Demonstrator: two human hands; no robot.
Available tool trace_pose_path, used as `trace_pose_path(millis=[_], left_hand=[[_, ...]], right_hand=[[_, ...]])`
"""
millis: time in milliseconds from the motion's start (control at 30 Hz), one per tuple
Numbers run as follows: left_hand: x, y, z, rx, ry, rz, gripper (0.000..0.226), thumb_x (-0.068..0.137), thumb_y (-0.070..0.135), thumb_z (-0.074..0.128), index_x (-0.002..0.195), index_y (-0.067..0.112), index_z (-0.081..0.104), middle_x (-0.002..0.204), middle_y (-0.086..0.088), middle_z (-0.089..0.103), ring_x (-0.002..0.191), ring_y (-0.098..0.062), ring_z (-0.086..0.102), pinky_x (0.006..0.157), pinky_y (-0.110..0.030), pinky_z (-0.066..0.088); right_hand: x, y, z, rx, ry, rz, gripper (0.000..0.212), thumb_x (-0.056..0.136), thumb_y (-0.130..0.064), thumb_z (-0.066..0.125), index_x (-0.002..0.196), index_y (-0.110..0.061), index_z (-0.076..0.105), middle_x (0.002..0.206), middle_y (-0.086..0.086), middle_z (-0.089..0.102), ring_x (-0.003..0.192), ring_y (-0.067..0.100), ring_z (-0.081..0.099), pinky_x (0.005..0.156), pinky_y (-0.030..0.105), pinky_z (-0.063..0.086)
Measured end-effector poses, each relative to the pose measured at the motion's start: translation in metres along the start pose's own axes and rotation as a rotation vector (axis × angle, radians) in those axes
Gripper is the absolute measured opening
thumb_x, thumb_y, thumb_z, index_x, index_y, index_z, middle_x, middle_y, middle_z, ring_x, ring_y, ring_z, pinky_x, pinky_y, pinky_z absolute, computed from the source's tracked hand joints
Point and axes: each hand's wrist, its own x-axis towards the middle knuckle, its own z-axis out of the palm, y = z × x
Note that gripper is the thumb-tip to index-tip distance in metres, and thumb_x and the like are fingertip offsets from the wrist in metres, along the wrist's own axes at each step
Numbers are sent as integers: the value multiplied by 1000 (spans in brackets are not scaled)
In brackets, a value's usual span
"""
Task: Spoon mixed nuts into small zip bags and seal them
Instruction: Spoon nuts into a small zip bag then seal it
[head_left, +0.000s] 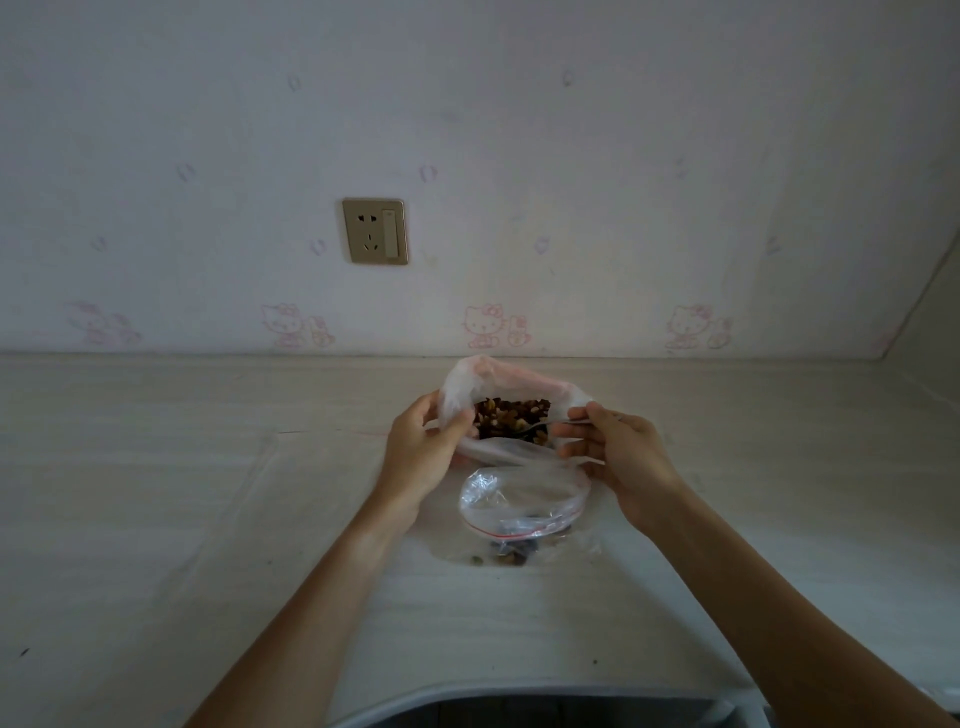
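Two bare hands meet over a pale wood-grain countertop (156, 493). The spoon's bowl is buried in brown mixed nuts (511, 415), hard to make out. The left hand (423, 457) curls round the near-left rim of a large white plastic bag (467, 384) holding the nuts. The right hand (618, 457) pinches a thin metal spoon (545, 424) at the bag's right. A small clear zip bag with a red strip (524, 501) lies just nearer, between the wrists. Bare counter spreads either side; its front edge curves below.
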Motion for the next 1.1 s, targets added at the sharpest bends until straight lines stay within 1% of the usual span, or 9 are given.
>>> trace_pose_path(millis=[100, 233, 367, 500, 633, 733, 933, 1000, 1100], left_hand=[[1, 2, -7, 122, 11, 39, 17, 99, 39, 66, 110, 28, 73, 91, 7, 79, 91, -14, 74, 84, -43, 62], [1, -2, -16, 362, 113, 143, 38, 94, 49, 69, 122, 23, 69, 116, 10, 69, 91, 1, 66, 83, -24, 54], [-13, -2, -20, 488, 231, 260, 25, 91, 43, 74, 100, 24, 62, 101, 7, 64, 81, -5, 63, 74, -30, 53], [-32, 0, -21, 502, 89, 281, 23, 92, 51, 70, 79, 32, 64, 74, 14, 68, 71, -1, 64, 59, -14, 44], [-51, -4, -17, 552, -73, 261, 26, 93, 57, 67, 75, 39, 71, 77, 23, 71, 73, 3, 67, 60, -13, 47], [-55, -6, -14, 529, -137, 283, 13, 94, 41, 73, 82, 39, 74, 79, 27, 72, 76, 4, 68, 64, -11, 47], [-57, -5, -15, 350, -206, 289, 10, 97, 31, 72, 95, 24, 80, 85, 16, 76, 79, -9, 68, 71, -18, 49], [-59, -5, -16, 307, -238, 293, 13, 97, 32, 71, 98, 23, 80, 89, 14, 77, 84, -13, 70, 75, -23, 51], [-62, -4, -17, 282, -226, 314, 13, 96, 31, 71, 98, 21, 80, 89, 14, 77, 83, -12, 69, 74, -20, 51]], right_hand=[[-1, -10, 0, 25, -32, -27, 30, 110, -23, 45, 105, -4, 68, 95, 17, 79, 66, 22, 71, 50, 30, 50], [-6, -25, -1, 33, -62, -95, 30, 110, -23, 46, 105, -3, 68, 95, 19, 78, 67, 23, 71, 47, 29, 50], [-21, -34, -10, 24, -87, -146, 31, 110, -24, 46, 103, -2, 68, 93, 19, 78, 68, 25, 72, 47, 30, 50], [-39, -35, -21, 5, -115, -162, 33, 109, -23, 46, 100, 0, 68, 91, 22, 77, 66, 28, 70, 45, 32, 49], [-56, -26, -32, -42, -159, -155, 37, 110, -24, 45, 100, 4, 68, 90, 26, 75, 70, 34, 71, 47, 35, 52], [-67, -19, -34, -132, -194, -197, 39, 110, -25, 43, 99, 2, 68, 87, 23, 76, 78, 37, 75, 56, 37, 58], [-90, -13, -30, -704, -299, -636, 31, 108, -31, 44, 98, -19, 71, 84, -10, 75, 81, 9, 72, 69, 18, 53], [-97, -14, -29, -893, -332, -784, 33, 107, -39, 43, 102, -22, 71, 87, -15, 71, 80, 7, 68, 69, 22, 53], [-103, -16, -29, -1018, -353, -941, 32, 107, -37, 43, 107, -20, 71, 93, -7, 68, 80, 12, 63, 70, 34, 53]])
